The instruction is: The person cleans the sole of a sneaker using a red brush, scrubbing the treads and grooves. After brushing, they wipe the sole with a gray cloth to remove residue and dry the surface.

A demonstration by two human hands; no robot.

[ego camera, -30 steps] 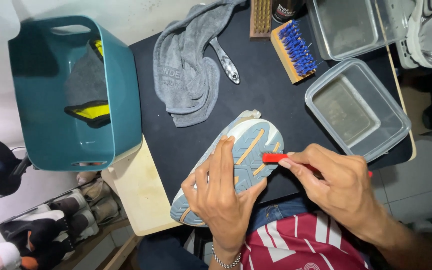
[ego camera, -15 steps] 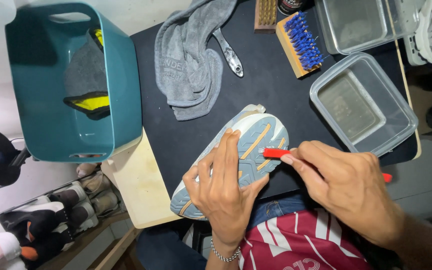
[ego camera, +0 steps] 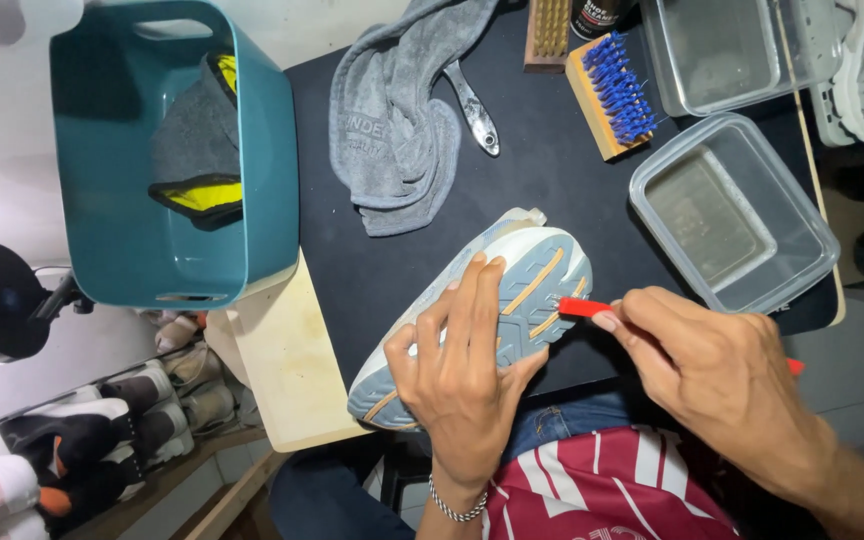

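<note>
Left hand (ego camera: 467,365) laid flat on the upturned sole of a grey-blue sneaker (ego camera: 527,280), fingers slightly spread and pressing down, thumb hooked round the sole's edge at 3 o'clock. Sneaker lying sole-up on the black mat (ego camera: 552,190), heel toward 1 o'clock, toe toward 7 o'clock and jutting past the mat's near edge over a cream board (ego camera: 277,375).

Right hand (ego camera: 717,375) closed round a red brush (ego camera: 584,307), thumb and forefinger pinching the handle near its head, remaining fingers curled over it; a red tip of the handle showing past the hand at 4 o'clock. Brush head touching the sole's rim at the heel, at 3 o'clock of the shoe.

At 2 o'clock of the sneaker, a clear plastic tub (ego camera: 737,215), near but apart from the heel, its corner close to the mat's right edge. A second clear tub (ego camera: 717,50) beyond it at 1 o'clock. At 12 o'clock, a wooden brush with blue bristles (ego camera: 614,92), a metal tool (ego camera: 474,108) and a crumpled grey towel (ego camera: 392,125), with bare mat between them and the heel. At 10 o'clock, a teal basket (ego camera: 252,130) holding grey and yellow cloth, its wall just beside the mat's left edge. Open mat left mainly in the strip between towel and sneaker. Shoes (ego camera: 72,450) on a rack at 8 o'clock, below the board.
</note>
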